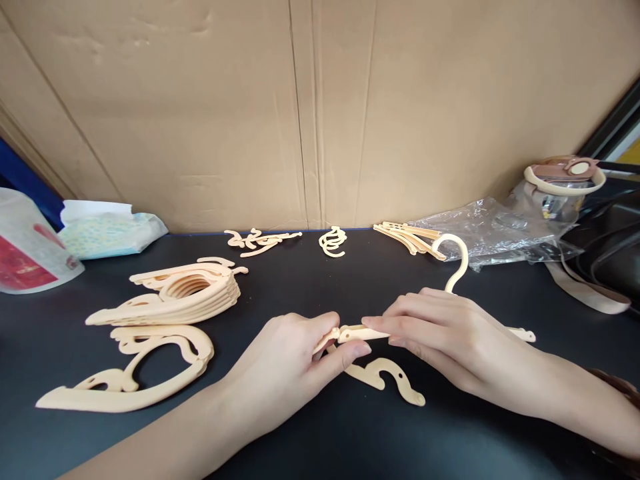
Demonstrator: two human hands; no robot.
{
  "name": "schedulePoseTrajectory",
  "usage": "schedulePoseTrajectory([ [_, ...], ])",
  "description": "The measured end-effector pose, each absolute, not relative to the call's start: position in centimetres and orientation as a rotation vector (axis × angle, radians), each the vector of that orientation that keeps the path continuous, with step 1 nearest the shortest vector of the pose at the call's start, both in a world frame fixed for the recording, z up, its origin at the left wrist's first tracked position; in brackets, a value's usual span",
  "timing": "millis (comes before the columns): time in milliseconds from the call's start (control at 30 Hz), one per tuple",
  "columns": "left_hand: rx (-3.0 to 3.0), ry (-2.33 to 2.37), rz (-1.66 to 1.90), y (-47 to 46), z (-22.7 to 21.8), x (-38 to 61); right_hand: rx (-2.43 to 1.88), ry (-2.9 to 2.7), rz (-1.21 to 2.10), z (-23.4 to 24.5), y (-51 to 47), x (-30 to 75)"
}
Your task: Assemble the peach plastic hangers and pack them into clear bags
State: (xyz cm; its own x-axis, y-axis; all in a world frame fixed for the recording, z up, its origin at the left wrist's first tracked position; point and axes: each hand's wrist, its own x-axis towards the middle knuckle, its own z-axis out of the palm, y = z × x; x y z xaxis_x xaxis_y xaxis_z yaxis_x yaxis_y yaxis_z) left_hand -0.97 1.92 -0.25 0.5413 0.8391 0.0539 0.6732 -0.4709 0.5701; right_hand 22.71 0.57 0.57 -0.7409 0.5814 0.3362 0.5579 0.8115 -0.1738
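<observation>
Hanger bar (363,335): below the hook (465,259), its left end close against the small piece (327,339).
Right grip (440,327): fingers and thumb closed over the bar.
Left grip (300,340): thumb and forefinger pinched on the small piece.
Curved part (395,367): left of and below the hook; whether attached, cannot tell.
Bar end: pushed askew, it might slip or crack.
</observation>
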Motion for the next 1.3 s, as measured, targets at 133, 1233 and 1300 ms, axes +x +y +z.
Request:
schedulePoseTrajectory([
  [133, 2.427, 1.178, 0.48, 1.8, -0.6, -1.3, -0.857, -2.617, 0.135, 0.7, 0.3, 22.6],
  [1233, 3.242, 0.98, 0.452, 1.1, 0.2, -1.6, -0.791, -2.627, 0.317, 0.5, -0.1, 22.9],
  [1300, 3.251, 0.995, 0.444, 1.0, 0.2, -1.7, -0.782, -2.611, 0.344, 0.6, 0.0, 22.9],
])
